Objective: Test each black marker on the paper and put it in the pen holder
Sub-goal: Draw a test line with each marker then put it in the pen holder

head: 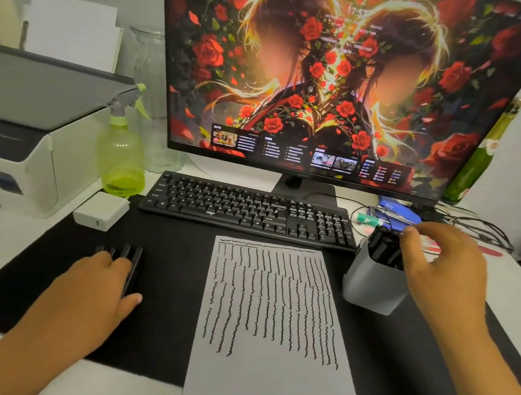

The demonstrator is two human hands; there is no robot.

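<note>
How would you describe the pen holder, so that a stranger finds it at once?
Start at the black keyboard under the monitor. Just off its right end, beside the scribbled paper, stands the pen holder: a pale grey cup, the only container holding black markers.

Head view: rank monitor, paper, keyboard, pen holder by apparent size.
1. monitor
2. paper, though it lies nearer the camera, which inflates it
3. keyboard
4. pen holder

Left hand flat, palm down; right hand raised, fingers loosely curled.
</note>
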